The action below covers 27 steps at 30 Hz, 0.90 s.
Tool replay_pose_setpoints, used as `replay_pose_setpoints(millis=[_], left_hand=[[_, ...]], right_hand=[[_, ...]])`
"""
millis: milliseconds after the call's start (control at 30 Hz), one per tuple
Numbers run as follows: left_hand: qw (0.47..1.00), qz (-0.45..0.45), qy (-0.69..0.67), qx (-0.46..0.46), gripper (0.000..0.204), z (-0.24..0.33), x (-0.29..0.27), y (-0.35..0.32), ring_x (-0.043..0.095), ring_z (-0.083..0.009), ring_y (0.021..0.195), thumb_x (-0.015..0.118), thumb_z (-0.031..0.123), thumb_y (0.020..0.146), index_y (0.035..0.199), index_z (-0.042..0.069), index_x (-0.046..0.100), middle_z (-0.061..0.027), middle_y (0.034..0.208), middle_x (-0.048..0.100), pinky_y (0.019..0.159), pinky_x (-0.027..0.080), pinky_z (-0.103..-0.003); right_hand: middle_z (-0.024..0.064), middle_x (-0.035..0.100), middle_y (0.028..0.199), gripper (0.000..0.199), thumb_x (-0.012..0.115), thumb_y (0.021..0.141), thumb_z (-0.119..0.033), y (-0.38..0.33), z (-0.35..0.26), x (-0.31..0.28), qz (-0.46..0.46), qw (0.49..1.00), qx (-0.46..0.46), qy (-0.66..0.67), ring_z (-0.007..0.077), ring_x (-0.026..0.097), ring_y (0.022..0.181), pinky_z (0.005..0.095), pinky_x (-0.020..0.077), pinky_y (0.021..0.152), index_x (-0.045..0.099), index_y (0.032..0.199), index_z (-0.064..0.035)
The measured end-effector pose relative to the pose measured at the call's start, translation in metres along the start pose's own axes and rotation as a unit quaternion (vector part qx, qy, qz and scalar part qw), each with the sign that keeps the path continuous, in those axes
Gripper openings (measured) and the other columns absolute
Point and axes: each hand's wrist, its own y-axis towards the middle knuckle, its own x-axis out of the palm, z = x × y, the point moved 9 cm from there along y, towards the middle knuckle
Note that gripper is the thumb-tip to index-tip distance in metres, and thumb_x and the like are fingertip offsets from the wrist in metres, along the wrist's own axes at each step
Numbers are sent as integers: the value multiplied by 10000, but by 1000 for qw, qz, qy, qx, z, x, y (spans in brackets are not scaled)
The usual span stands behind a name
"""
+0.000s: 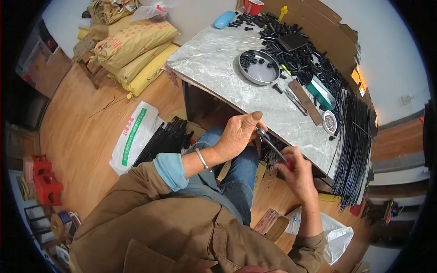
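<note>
In front of the table's near edge, my left hand (237, 136) is closed, thumb and fingers pinched around something small at the metallic far end of a slim dark tool (275, 149). What the fingertips hold is hidden. My right hand (298, 174) wraps round the near end of that tool, where a bit of red shows; its exact kind I cannot make out. Above the hands, on the grey marbled table (209, 68), a round metal dish (259, 68) holds small black pieces. Tweezers (296, 102) and a flat brown bar (305, 102) lie to its right.
Black tubular parts (291, 59) are heaped at the back, beside a red cup (253, 7) and blue case (224, 20). Long thin black rods (353, 150) overhang the right edge. Full sacks (136, 43) stand left; more black rods (166, 141) lie on the floor near a white bag (135, 136).
</note>
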Motion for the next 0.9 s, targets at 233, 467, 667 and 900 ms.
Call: replay_pose_setpoints(millis=[233,467,667,900], left_hand=[[996,4,78,41,677,3,3,-7,415,-32,462,345,594,956,732,27,641,22,531,471,428,307,-198],[1000,8,18,4,655,3,-1,-7,387,-18,459,338,565,968,717,29,618,49,517,448,421,286,-187],[998,1,61,17,694,14,2,-15,380,-23,466,334,620,943,703,31,612,49,524,432,439,277,-188],[997,11,45,57,635,7,-6,-13,409,-26,496,381,565,959,725,25,620,44,560,465,438,288,-200]], right_hand=[[31,530,673,347,646,816,-115,-48,3,82,-366,770,263,452,144,569,470,291,442,400,438,1087,-52],[54,608,705,181,571,927,-157,-29,8,34,-222,924,196,243,113,592,580,275,480,537,514,1027,-18],[119,612,711,260,634,845,-191,-48,-13,62,-421,821,242,301,183,613,552,301,492,496,455,963,-43],[57,596,632,222,507,963,-211,-30,-5,44,-260,863,246,355,98,575,510,249,462,493,556,919,1]])
